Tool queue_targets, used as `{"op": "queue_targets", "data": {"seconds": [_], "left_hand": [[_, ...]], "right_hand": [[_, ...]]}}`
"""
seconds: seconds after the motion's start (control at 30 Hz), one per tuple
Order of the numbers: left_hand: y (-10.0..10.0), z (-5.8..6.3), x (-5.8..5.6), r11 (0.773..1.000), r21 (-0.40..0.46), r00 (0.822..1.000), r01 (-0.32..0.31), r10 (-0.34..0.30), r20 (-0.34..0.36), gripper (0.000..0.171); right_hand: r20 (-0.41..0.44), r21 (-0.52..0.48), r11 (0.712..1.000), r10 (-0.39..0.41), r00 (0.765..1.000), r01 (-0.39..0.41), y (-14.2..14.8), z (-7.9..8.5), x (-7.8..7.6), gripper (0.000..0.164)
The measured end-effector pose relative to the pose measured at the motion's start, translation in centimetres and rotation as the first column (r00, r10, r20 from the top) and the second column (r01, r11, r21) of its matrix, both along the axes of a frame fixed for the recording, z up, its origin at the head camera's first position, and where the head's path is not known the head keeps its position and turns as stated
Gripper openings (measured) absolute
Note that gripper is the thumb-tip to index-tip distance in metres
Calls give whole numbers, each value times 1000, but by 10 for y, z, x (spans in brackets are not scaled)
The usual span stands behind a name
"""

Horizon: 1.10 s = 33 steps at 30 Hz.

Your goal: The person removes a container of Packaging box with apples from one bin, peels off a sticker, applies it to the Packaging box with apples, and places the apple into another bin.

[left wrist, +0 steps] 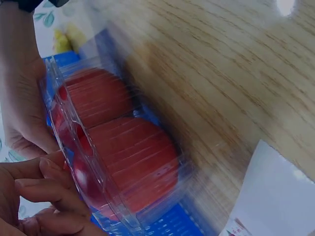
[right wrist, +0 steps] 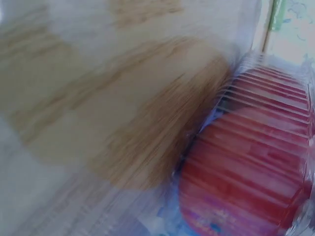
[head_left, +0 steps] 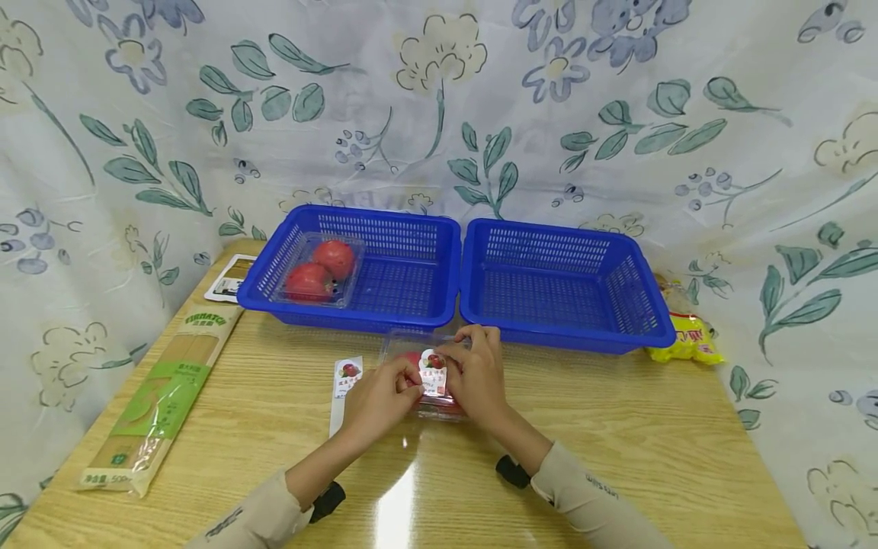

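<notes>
A clear plastic clamshell box [head_left: 394,345] holding red, pomegranate-like fruits [left wrist: 133,157] sits on the table in front of the baskets. Over its lid lies a white sticker label [head_left: 434,375] with a red fruit picture. My left hand [head_left: 384,390] pinches the label's left edge, fingers curled. From the other side my right hand [head_left: 480,374] pinches the label near its right and upper edge. In the right wrist view the fruit [right wrist: 241,172] shows through the ribbed box wall, blurred, and the hand is out of sight. Fingers partly hide the label's edges.
A white backing strip with another label [head_left: 348,377] lies left of the box. Behind stand two blue baskets; the left basket [head_left: 411,320] holds a clear box of red fruits [head_left: 310,282], alongside the right basket [head_left: 549,335]. Noodle pack [head_left: 161,396] left; yellow bag [head_left: 686,339] right.
</notes>
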<state>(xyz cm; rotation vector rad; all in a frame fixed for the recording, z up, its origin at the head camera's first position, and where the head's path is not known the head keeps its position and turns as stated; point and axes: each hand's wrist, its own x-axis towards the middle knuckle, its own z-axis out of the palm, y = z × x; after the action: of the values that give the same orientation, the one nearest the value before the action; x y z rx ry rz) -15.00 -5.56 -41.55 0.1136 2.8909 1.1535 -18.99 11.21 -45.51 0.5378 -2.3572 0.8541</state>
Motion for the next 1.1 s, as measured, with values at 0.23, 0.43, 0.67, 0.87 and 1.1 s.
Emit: {"op": "queue_targets", "data": {"seconds": [0.23, 0.43, 0.67, 0.87, 1.1], "left_hand": [[-2, 0, -3, 1000, 20, 1000, 16, -16, 11, 11], [-9, 2, -18, 988, 8, 969, 152, -148, -200, 9], [-22, -9, -41, 879, -339, 862, 335, -431, -268, 36], [-30, -15, -44, 840, -361, 847, 405, -493, -197, 57], [-33, -18, -44, 822, -402, 840, 402, -506, -195, 65]], "right_hand": [[20, 19, 1000, 12, 1000, -13, 9, -1, -2, 22], [-47, 46, 995, 86, 995, -84, 19, 1, 3, 18], [-20, 183, 975, 131, 991, -125, 27, -3, 11, 26], [10, 188, 970, 154, 988, -153, 29, -5, 11, 30], [58, 263, 953, 139, 989, -150, 29, -4, 13, 43]]}}
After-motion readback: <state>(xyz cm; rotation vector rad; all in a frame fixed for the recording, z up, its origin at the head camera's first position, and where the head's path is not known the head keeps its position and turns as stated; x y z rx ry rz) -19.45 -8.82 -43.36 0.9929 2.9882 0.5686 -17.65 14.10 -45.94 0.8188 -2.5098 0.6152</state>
